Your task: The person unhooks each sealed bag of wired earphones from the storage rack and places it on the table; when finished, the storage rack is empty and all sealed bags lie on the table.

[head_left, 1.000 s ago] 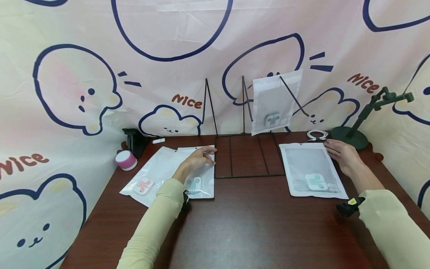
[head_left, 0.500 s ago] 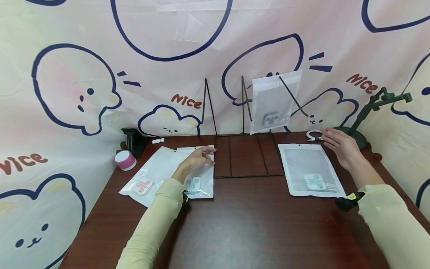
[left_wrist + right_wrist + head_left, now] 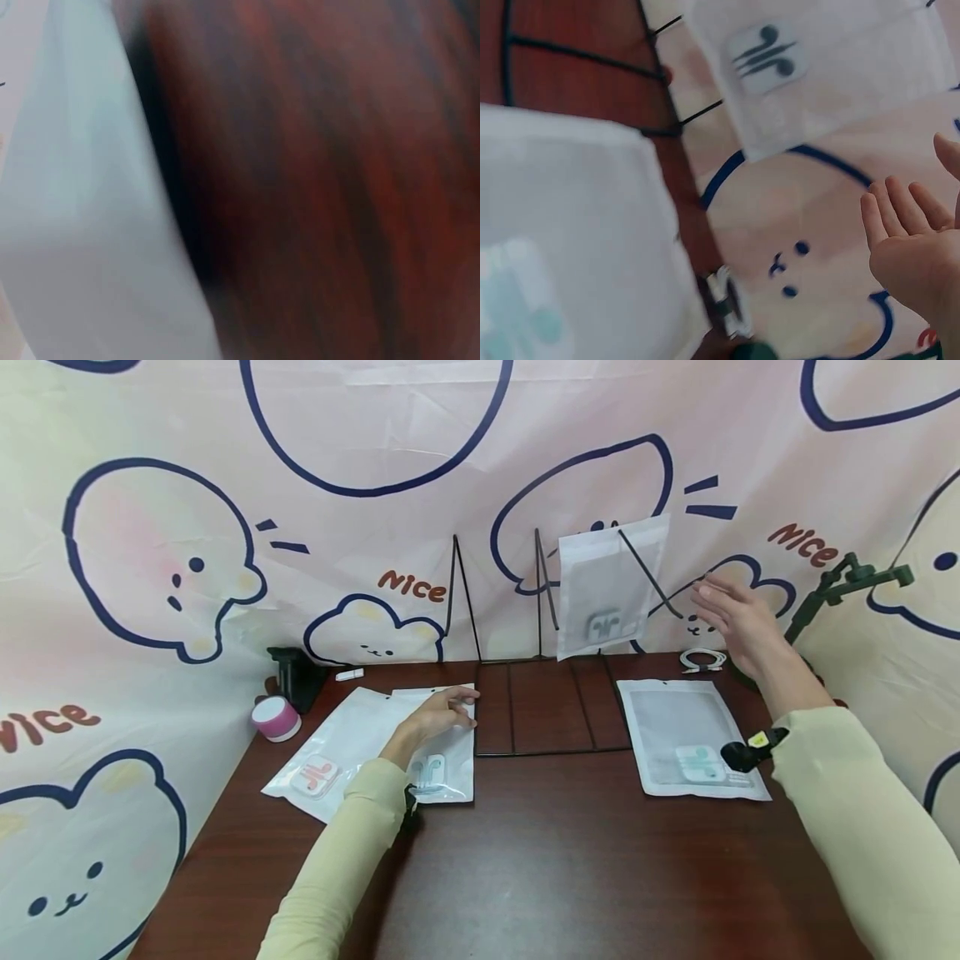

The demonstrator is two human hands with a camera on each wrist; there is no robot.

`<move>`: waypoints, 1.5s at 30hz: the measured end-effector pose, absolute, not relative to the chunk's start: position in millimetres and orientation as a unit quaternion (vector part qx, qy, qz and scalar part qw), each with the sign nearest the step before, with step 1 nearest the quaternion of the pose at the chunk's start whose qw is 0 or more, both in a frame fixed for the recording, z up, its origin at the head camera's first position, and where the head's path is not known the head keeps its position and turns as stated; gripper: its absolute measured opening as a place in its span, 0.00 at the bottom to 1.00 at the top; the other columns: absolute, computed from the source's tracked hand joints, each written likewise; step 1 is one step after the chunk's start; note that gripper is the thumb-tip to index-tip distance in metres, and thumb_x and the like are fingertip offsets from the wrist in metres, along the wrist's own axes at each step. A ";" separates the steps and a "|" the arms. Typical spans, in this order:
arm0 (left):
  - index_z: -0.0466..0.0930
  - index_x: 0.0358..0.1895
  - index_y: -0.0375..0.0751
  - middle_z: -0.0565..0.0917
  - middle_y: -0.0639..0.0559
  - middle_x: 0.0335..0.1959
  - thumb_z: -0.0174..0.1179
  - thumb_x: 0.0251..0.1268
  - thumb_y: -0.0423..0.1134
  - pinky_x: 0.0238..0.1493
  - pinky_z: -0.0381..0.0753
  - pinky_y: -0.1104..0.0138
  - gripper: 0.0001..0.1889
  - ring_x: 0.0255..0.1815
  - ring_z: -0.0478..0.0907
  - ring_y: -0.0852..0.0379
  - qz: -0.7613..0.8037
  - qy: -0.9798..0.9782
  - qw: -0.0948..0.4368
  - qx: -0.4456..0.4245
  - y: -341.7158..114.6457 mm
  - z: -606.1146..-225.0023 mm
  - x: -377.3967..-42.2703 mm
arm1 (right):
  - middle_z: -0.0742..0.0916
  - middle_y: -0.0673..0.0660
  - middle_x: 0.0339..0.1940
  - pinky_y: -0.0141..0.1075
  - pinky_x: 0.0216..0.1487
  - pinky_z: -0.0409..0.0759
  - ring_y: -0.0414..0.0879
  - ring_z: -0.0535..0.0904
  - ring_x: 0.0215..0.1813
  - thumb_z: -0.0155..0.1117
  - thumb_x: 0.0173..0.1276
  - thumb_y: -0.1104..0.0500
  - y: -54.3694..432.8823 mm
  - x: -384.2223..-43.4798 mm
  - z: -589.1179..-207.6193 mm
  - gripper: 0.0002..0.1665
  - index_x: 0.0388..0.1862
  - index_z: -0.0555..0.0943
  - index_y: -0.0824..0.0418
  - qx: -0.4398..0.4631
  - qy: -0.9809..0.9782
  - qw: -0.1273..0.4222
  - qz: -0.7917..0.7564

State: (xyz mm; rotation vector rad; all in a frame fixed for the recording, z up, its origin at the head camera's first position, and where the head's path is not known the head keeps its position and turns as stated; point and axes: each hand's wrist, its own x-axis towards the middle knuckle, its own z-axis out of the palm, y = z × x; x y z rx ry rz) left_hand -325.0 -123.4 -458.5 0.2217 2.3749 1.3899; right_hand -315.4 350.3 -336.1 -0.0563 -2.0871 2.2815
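Observation:
My left hand [image 3: 437, 713] rests on a white zip pouch [image 3: 454, 785] at the left of the table, fingers extended over its upper right part. A second white pouch [image 3: 318, 777], printed with earphones, lies beside it. My right hand [image 3: 742, 625] is raised with loosely extended fingers, to the right of a pouch [image 3: 588, 585] hanging on a hook of the black wire rack [image 3: 516, 753]. Fingers and palm of the same hand [image 3: 922, 232] show in the right wrist view, apart from the hanging pouch [image 3: 847, 82]. The left wrist view is blurred and shows no hand.
Another white pouch [image 3: 678, 727] lies at the right of the table. Behind it are a coiled white cable [image 3: 702, 661] and a green stand [image 3: 840, 585]. A pink-and-white jar [image 3: 277, 719], a black object [image 3: 298, 678] and a small white piece [image 3: 349, 675] stand at the left.
My right hand has lifted from beside the right-hand pouch and moved up and left toward the hanging pouch. My left hand stays in place on its pouch.

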 end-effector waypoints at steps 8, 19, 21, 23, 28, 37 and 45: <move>0.74 0.72 0.45 0.75 0.46 0.66 0.65 0.64 0.25 0.70 0.67 0.51 0.32 0.57 0.74 0.48 0.491 0.847 0.187 0.075 -124.1 -457.0 -324.4 | 0.64 0.55 0.84 0.37 0.81 0.56 0.46 0.61 0.83 0.68 0.76 0.53 321.9 -332.1 -305.9 0.47 0.86 0.55 0.54 0.000 -0.673 0.048 0.738; 0.74 0.73 0.45 0.76 0.46 0.66 0.65 0.63 0.26 0.70 0.66 0.51 0.32 0.58 0.73 0.48 0.487 0.850 0.189 0.074 -125.4 -455.8 -324.3 | 0.64 0.55 0.84 0.37 0.81 0.56 0.47 0.61 0.82 0.68 0.75 0.52 296.0 -342.3 -291.6 0.45 0.85 0.59 0.52 -0.012 -0.681 0.054 0.730; 0.74 0.73 0.45 0.75 0.46 0.66 0.65 0.63 0.26 0.70 0.66 0.51 0.33 0.58 0.73 0.48 0.487 0.850 0.189 0.074 -125.2 -455.6 -324.8 | 0.64 0.55 0.84 0.37 0.80 0.58 0.47 0.61 0.82 0.69 0.75 0.52 294.4 -342.6 -290.8 0.44 0.84 0.60 0.52 -0.018 -0.683 0.064 0.727; 0.74 0.73 0.44 0.75 0.46 0.66 0.65 0.63 0.25 0.70 0.66 0.51 0.33 0.58 0.73 0.48 0.487 0.850 0.188 0.074 -124.8 -455.3 -324.8 | 0.65 0.54 0.83 0.37 0.80 0.59 0.47 0.63 0.80 0.69 0.74 0.52 293.7 -342.1 -289.8 0.43 0.83 0.62 0.50 -0.030 -0.686 0.076 0.723; 0.74 0.73 0.44 0.75 0.45 0.66 0.65 0.64 0.25 0.70 0.66 0.50 0.32 0.56 0.74 0.48 0.487 0.850 0.189 0.068 -123.8 -455.4 -324.4 | 0.72 0.51 0.74 0.40 0.79 0.61 0.45 0.71 0.70 0.72 0.71 0.50 295.7 -338.7 -290.4 0.37 0.76 0.72 0.51 -0.051 -0.681 0.090 0.725; 0.75 0.72 0.46 0.76 0.46 0.66 0.66 0.65 0.26 0.71 0.65 0.49 0.32 0.56 0.75 0.48 0.486 0.851 0.187 0.071 -124.6 -456.3 -326.1 | 0.80 0.50 0.65 0.38 0.69 0.72 0.49 0.77 0.66 0.73 0.71 0.54 301.8 -329.2 -297.9 0.33 0.73 0.76 0.51 0.011 -0.641 0.063 0.765; 0.75 0.72 0.47 0.76 0.47 0.65 0.66 0.65 0.27 0.70 0.65 0.50 0.31 0.57 0.73 0.48 0.486 0.851 0.189 0.065 -123.3 -457.4 -324.4 | 0.80 0.50 0.60 0.29 0.47 0.81 0.43 0.80 0.55 0.71 0.73 0.59 303.8 -313.8 -303.5 0.24 0.66 0.81 0.55 0.045 -0.625 0.087 0.774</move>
